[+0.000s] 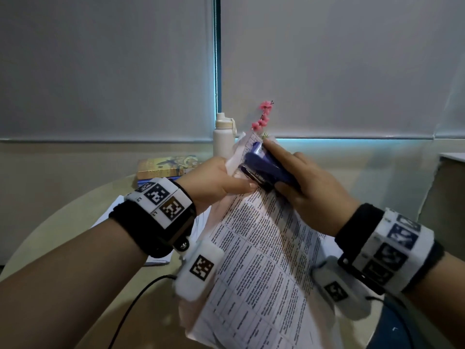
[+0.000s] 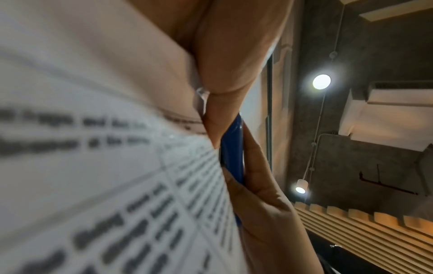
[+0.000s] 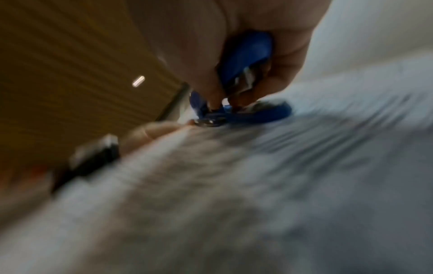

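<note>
A sheaf of printed papers (image 1: 259, 250) with tables of text is lifted above the table, slanting from lower centre up toward the far middle. My left hand (image 1: 216, 180) pinches its upper left edge, thumb lying along the top sheet. My right hand (image 1: 302, 187) grips a blue stapler (image 1: 264, 170), index finger stretched along its top, its mouth set over the paper's upper part beside the left thumb. The left wrist view shows the papers (image 2: 105, 166) close up, with the blue stapler (image 2: 232, 157) behind the fingers. Blurred in the right wrist view, the stapler (image 3: 243, 74) meets the paper (image 3: 234, 185).
A round beige table (image 1: 75, 222) lies below the hands, with more sheets (image 1: 105, 215) on it. At its far side stand a white bottle (image 1: 223, 137), a pink flower sprig (image 1: 263, 117) and a stack of books (image 1: 163, 167). A black cable (image 1: 136, 303) crosses the near table edge.
</note>
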A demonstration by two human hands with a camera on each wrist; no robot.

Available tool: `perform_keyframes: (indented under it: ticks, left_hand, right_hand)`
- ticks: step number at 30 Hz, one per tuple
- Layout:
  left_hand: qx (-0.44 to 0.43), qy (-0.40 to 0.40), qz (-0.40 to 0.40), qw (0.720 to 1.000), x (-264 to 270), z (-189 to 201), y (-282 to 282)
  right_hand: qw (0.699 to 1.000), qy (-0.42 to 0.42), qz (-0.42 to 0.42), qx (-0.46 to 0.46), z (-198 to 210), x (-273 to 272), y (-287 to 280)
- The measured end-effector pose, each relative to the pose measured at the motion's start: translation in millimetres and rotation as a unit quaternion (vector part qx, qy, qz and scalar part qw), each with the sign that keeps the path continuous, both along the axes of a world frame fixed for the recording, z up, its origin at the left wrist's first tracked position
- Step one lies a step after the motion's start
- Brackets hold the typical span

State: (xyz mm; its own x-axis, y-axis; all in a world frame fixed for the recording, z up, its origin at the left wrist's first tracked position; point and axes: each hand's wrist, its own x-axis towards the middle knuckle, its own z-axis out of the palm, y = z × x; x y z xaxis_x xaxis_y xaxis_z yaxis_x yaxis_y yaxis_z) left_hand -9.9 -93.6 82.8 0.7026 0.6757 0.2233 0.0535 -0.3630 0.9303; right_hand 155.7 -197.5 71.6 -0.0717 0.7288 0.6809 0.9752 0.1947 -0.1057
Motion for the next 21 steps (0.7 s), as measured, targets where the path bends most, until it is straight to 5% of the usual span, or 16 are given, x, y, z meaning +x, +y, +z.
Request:
perform_keyframes:
  ticks: [4, 8, 11, 15, 19, 21]
  left_hand:
    - [0.009, -0.002, 0.003, 1.000, 1, -2, 0]
    - [0.007, -0.001, -0.004, 1.000, 2, -3, 1]
    - [0.013, -0.001, -0.007, 1.000, 1, -4, 1]
    - [0.003, -0.012, -0.007, 1.000, 2, -3, 2]
    - [-0.006, -0.039, -0.022, 0.999, 3, -5, 0]
    - [-0.021, -0.057, -0.029, 0.998, 2, -7, 2]
  right_hand:
    - [0.994, -0.097, -0.033, 0.047, -2, -5, -3]
    - [1.000, 0.004, -0.011, 0.011, -3, -4, 4]
    - [0.992, -0.098, -0.042, 0.066, -5, -7, 0]
    - [0.999, 0.041, -0.004, 0.004, -5, -5, 8]
    - [0.996, -0.046, -0.025, 0.069, -5, -7, 7]
    - [0.997, 0.068, 0.033, 0.034, -5, -4, 10]
